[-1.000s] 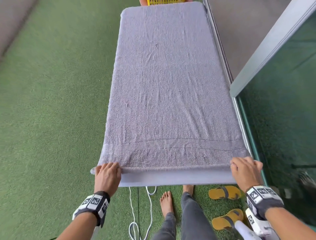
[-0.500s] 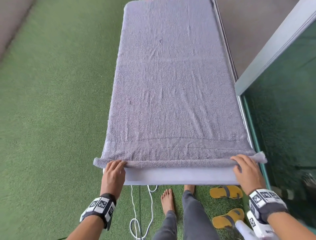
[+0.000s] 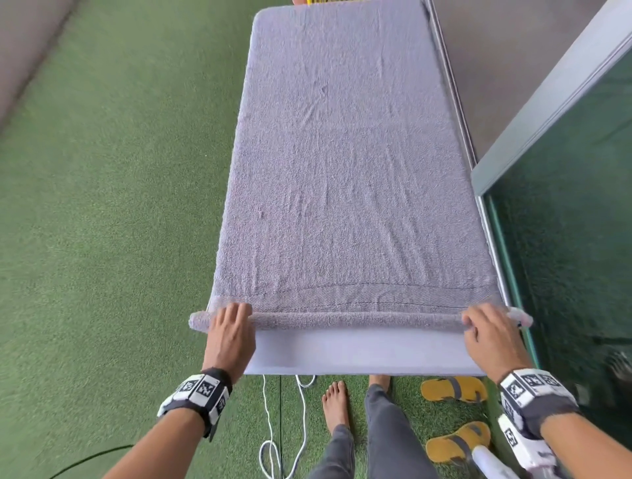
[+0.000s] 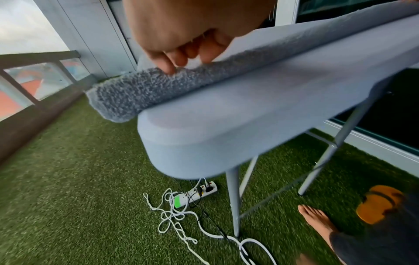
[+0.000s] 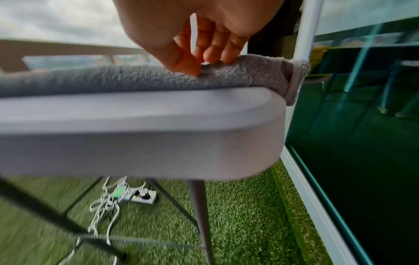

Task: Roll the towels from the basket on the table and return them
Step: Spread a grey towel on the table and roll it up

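Note:
A grey towel [image 3: 342, 171] lies flat along the whole grey table [image 3: 359, 355]. Its near end is turned into a thin roll [image 3: 355, 319] across the table's width. My left hand [image 3: 231, 328] curls its fingers over the roll's left end, which overhangs the table edge [image 4: 140, 93]. My right hand [image 3: 489, 331] pinches the right end between thumb and fingers [image 5: 204, 59], where a towel corner [image 5: 292, 80] hangs over the side. A sliver of the yellow basket [image 3: 321, 2] shows at the far end.
Green turf [image 3: 102, 205] surrounds the table. A glass door [image 3: 564, 239] runs close along the right side. Under the table lie a power strip [image 4: 195, 193] and white cables. My bare feet [image 3: 337, 407] and yellow sandals [image 3: 455, 389] are at the near end.
Both hands have moved away from me with the towel's near edge, turning it over into a thin roll. A wider strip of bare table now shows in front of it.

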Motion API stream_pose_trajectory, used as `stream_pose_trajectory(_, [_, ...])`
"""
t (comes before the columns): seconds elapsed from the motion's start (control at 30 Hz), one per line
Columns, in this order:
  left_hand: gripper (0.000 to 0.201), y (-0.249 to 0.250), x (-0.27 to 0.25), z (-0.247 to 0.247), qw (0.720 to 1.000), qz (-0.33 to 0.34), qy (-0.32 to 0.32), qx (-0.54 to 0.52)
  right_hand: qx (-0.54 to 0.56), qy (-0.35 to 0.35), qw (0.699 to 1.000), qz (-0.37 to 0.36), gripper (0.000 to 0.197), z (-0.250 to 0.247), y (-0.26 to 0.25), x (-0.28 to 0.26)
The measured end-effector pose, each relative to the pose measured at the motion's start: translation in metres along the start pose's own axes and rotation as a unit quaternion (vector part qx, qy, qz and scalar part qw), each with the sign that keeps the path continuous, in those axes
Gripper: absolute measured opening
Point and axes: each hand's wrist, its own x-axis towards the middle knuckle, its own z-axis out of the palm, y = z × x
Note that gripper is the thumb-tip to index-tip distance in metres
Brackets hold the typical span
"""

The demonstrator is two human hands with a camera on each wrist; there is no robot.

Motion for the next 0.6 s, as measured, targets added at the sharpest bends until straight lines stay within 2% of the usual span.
stream_pose_trajectory(0.1, [0.023,-0.002,-0.012,0.008,0.997,0.069,0.004,-0.019,-0.009,-0.042,0.999,0.000,0.034,0.005,0.002,-0.004])
stream_pose_trajectory(0.23, [0.032,-0.007,-0.003,0.007,0.997,0.063,0.019,-0.041,0.047,-0.001,0.998,0.031,0.031,0.000,0.001,0.004])
stream_pose_trajectory(0.3, [0.017,-0.004,0.003,0.001,0.998,0.060,0.008,-0.025,0.034,0.013,0.999,0.023,0.020,-0.004,-0.002,0.008])
stream_pose_trajectory(0.33, [0.012,-0.003,0.005,-0.002,0.998,0.056,-0.003,-0.011,0.013,0.004,1.000,0.017,0.021,-0.008,-0.004,0.010])
stream_pose_trajectory(0.4, [0.016,-0.003,0.010,-0.004,0.998,0.039,-0.044,0.023,-0.023,-0.047,0.999,0.011,0.028,-0.010,-0.006,0.016])
stream_pose_trajectory(0.47, [0.003,-0.006,0.018,-0.005,0.998,0.019,-0.043,0.049,-0.008,-0.060,0.998,0.034,0.022,-0.011,-0.005,0.022])
stream_pose_trajectory(0.53, [0.024,-0.003,0.027,-0.004,0.998,-0.010,-0.026,0.058,-0.005,-0.005,0.999,0.036,0.026,-0.010,-0.005,0.024])
stream_pose_trajectory(0.6, [0.034,0.001,0.028,-0.001,0.999,0.017,-0.007,0.045,0.010,-0.005,1.000,0.029,0.034,-0.006,-0.006,0.024])
